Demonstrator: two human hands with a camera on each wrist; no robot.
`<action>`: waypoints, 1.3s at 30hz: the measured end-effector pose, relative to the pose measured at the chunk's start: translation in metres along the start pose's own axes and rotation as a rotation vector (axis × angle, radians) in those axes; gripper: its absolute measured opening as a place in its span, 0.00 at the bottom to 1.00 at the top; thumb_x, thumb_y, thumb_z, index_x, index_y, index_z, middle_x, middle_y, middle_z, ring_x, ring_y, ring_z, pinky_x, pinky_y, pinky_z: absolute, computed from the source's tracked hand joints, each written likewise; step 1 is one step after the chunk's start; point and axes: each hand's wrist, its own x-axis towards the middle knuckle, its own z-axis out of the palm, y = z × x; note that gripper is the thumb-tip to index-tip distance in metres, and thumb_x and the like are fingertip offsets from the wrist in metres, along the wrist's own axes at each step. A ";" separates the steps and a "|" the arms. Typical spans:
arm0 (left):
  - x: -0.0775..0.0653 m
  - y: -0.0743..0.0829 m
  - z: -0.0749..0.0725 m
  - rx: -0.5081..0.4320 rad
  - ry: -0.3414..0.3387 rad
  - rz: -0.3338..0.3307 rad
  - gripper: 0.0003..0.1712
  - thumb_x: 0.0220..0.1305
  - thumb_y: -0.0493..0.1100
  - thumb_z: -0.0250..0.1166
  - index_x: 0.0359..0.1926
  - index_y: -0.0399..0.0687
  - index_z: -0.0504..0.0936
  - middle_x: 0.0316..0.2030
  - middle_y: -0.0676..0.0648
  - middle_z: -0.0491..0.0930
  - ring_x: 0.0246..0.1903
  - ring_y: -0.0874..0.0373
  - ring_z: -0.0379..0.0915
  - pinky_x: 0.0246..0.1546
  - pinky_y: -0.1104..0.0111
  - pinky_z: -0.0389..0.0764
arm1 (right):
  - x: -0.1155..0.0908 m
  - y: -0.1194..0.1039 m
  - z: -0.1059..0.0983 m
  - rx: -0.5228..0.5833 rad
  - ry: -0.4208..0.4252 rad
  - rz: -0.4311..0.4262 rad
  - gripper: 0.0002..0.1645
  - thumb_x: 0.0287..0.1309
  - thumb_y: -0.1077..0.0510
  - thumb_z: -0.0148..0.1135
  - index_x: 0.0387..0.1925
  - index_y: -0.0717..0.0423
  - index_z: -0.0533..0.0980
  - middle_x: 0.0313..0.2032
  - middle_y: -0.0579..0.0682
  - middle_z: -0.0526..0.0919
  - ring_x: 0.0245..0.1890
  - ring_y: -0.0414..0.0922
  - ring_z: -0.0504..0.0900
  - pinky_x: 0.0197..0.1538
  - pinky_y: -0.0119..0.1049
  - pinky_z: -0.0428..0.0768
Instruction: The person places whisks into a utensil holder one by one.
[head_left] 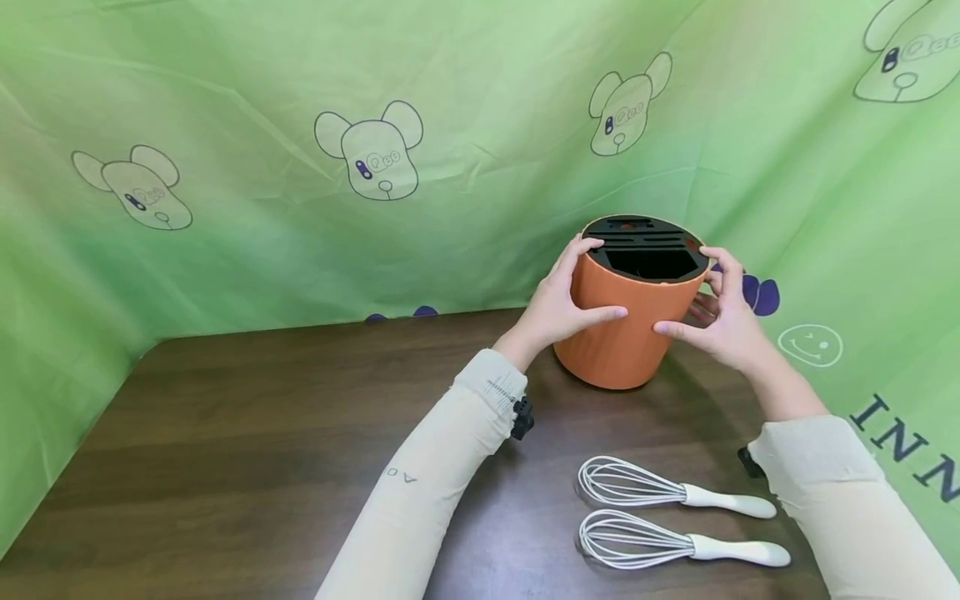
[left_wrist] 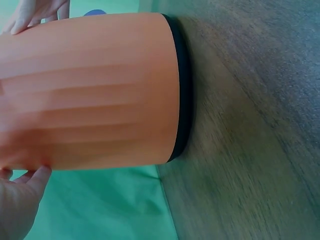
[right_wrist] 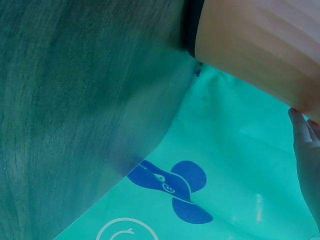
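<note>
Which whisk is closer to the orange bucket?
The upper whisk in the head view: it lies between the orange bucket and the lower whisk.

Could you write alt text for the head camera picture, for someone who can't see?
A person's left hand and right hand hold an orange container with a slotted black top on a brown table. Two white whisks lie nearer the camera; cartoon-printed green cloth hangs behind.
</note>
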 end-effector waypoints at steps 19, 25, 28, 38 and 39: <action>-0.014 0.002 -0.016 0.073 0.027 0.008 0.51 0.53 0.57 0.76 0.72 0.75 0.55 0.79 0.63 0.41 0.76 0.59 0.50 0.72 0.55 0.66 | 0.003 -0.006 0.016 0.269 -0.050 -0.084 0.67 0.43 0.83 0.67 0.73 0.38 0.45 0.59 0.45 0.67 0.56 0.30 0.76 0.56 0.15 0.74; -0.021 0.000 -0.020 0.076 0.033 0.000 0.51 0.53 0.57 0.76 0.71 0.75 0.55 0.78 0.65 0.41 0.77 0.59 0.50 0.72 0.54 0.65 | 0.000 -0.009 0.023 0.244 -0.055 -0.074 0.67 0.44 0.82 0.68 0.73 0.37 0.44 0.59 0.44 0.67 0.56 0.29 0.75 0.56 0.15 0.73; -0.025 0.000 -0.021 0.076 0.037 0.001 0.51 0.53 0.57 0.76 0.71 0.76 0.55 0.78 0.65 0.41 0.76 0.59 0.50 0.72 0.54 0.66 | -0.002 -0.011 0.026 0.204 -0.050 -0.069 0.68 0.44 0.81 0.69 0.73 0.37 0.44 0.58 0.43 0.67 0.56 0.29 0.74 0.56 0.14 0.73; -0.036 0.002 -0.025 0.084 0.042 -0.009 0.50 0.53 0.58 0.76 0.71 0.76 0.55 0.78 0.64 0.43 0.76 0.59 0.51 0.71 0.54 0.67 | -0.008 -0.018 0.033 0.140 -0.039 -0.063 0.69 0.43 0.81 0.71 0.73 0.36 0.43 0.57 0.44 0.67 0.54 0.29 0.75 0.55 0.14 0.73; -0.038 0.003 -0.025 0.087 0.045 -0.010 0.50 0.53 0.58 0.76 0.71 0.76 0.55 0.78 0.64 0.43 0.76 0.59 0.52 0.70 0.54 0.67 | -0.008 -0.019 0.033 0.122 -0.040 -0.055 0.69 0.43 0.80 0.71 0.73 0.36 0.43 0.57 0.44 0.67 0.55 0.29 0.74 0.55 0.14 0.73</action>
